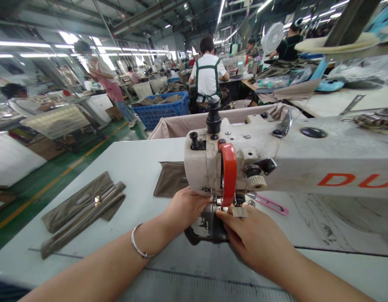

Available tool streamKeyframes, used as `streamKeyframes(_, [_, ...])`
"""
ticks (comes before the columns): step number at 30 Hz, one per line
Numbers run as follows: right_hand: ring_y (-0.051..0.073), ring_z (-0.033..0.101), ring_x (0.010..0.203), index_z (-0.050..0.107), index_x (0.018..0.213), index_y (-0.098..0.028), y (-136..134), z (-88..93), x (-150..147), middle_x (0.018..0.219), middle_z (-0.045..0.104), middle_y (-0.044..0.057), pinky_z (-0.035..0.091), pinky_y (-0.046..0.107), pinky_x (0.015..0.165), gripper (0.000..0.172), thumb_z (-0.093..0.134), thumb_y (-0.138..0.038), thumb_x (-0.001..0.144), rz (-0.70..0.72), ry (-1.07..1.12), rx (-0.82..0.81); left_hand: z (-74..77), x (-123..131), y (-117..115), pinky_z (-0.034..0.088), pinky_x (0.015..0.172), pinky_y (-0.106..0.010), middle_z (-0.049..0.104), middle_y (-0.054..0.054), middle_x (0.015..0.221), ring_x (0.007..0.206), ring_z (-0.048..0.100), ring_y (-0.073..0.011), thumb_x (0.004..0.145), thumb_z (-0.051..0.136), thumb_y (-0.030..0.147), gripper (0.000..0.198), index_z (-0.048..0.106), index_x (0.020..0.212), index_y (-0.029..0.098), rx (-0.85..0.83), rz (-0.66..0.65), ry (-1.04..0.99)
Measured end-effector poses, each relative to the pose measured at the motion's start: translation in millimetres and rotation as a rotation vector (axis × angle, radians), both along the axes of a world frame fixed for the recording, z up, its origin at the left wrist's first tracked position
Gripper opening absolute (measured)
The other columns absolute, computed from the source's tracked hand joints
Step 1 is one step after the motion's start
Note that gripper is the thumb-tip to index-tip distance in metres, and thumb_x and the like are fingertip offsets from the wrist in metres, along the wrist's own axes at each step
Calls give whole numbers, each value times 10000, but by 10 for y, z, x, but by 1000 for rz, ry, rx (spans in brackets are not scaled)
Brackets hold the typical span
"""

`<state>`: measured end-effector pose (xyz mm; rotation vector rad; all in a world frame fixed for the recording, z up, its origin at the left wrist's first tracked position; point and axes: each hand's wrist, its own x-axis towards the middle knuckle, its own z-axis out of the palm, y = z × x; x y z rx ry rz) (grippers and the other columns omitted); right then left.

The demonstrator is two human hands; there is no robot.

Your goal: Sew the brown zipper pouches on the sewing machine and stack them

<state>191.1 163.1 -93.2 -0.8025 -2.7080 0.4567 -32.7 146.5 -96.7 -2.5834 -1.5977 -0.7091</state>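
A white sewing machine [294,147] with an orange guard [229,174] stands in front of me. My left hand [186,209], a silver bangle at its wrist, is at the left of the presser foot with its fingers drawn together. Close on the right of the needle area is my right hand [255,233], thumb and fingers pressed together over the dark metal plate [209,228]. Anything between the fingertips is too small or hidden to make out. Beyond my left hand lies a brown fabric piece [169,180], partly covered by the machine head.
Brown fabric pieces with a zipper [83,209] lie at the table's left. Pink thread snips [272,204] rest under the machine arm. A ruler scale [212,283] runs along the front. Behind are a blue crate [162,110] and several people at work.
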Motion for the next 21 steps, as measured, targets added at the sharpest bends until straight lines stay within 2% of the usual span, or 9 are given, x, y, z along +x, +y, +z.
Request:
streamKeyframes(7, [286, 567, 951, 607, 1200, -153, -5, 14, -6, 1097, 634, 111, 486, 458, 832, 355, 427, -133, 894, 7, 32, 22, 7, -6, -15, 545, 836, -327, 712, -34, 948, 933, 656, -201, 923, 539, 184, 194, 729, 930, 225, -21, 19, 11])
streamKeyframes(10, [286, 566, 958, 604, 1210, -162, -3, 16, -11, 1097, 632, 108, 486, 459, 836, 355, 427, -137, 902, 0, 36, 24, 55, 35, -25, 540, 852, -336, 708, -50, 977, 956, 650, -212, 921, 526, 170, 194, 714, 957, 200, -47, 44, 39])
streamKeyframes(14, [274, 575, 917, 619, 1192, -201, -1, 23, 5, 1040, 642, 88, 493, 439, 794, 341, 448, -138, 904, -1, 27, 11, 296, 175, -99, 533, 855, -396, 701, -76, 947, 932, 646, -251, 890, 540, 135, 155, 691, 914, 161, -107, 64, 115])
streamKeyframes(18, [259, 579, 932, 639, 1147, -243, 4, 21, 34, 1013, 643, 71, 487, 416, 811, 326, 481, -114, 892, 47, 59, -7, 588, 274, -215, 526, 871, -396, 685, -71, 935, 927, 639, -241, 884, 545, 99, 147, 683, 898, 147, -363, -2, 176])
streamKeyframes(21, [267, 574, 995, 638, 1142, -244, 8, 18, 54, 1056, 638, 80, 473, 431, 866, 331, 511, -98, 874, 73, 59, -21, 638, 261, -302, 514, 914, -384, 671, -60, 1003, 967, 623, -225, 873, 579, 113, 133, 682, 942, 164, -468, 3, 131])
